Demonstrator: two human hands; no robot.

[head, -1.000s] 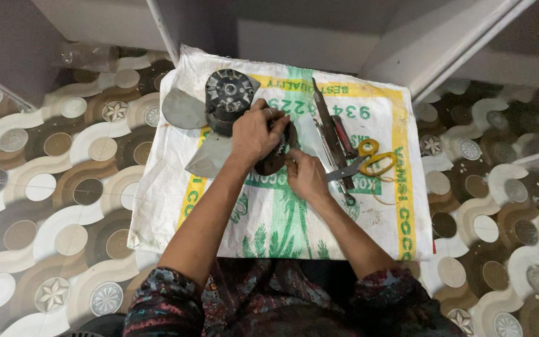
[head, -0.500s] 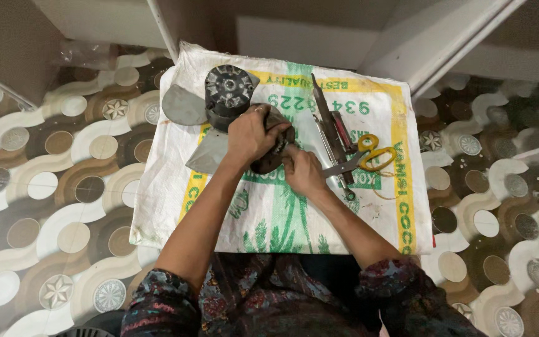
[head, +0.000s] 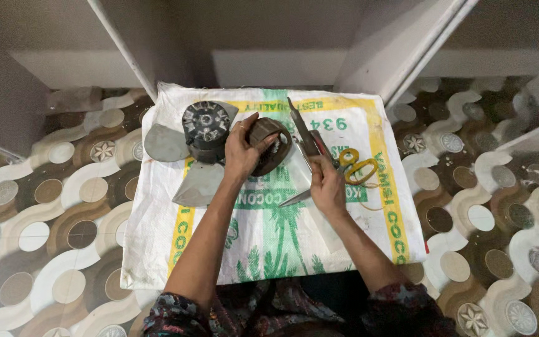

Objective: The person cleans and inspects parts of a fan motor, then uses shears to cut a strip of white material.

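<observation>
Left hand (head: 242, 151) clamped over a dark round motor housing (head: 268, 146), fingers curled around its rim, pinning it to the woven sack (head: 269, 237) spread on the floor. Right hand (head: 328, 186) closed around a slim metal tool (head: 296, 198), tip poking out low and left of the fist, aimed toward the housing and the left wrist.

Just left of the left hand: a fan motor with blades (head: 199, 138), one grey blade splayed out further left, another lying below it. Just beyond the right hand: yellow-handled scissors (head: 357, 167) and a long flat blade (head: 302, 128) alongside a red-handled tool, all touching or nearly touching the right knuckles.

Risks, as a judgement: a slip of the tool off the housing, straight into the left fingers, since these sit directly in its line. Housing held by one palm only on a slick sack — likely to rotate or skid under a push. Loose sharp edges crowded against the right hand — easy to graze on a pull-back. Small parts, if freed, hard to find against the busy patterned floor (head: 51, 212).
</observation>
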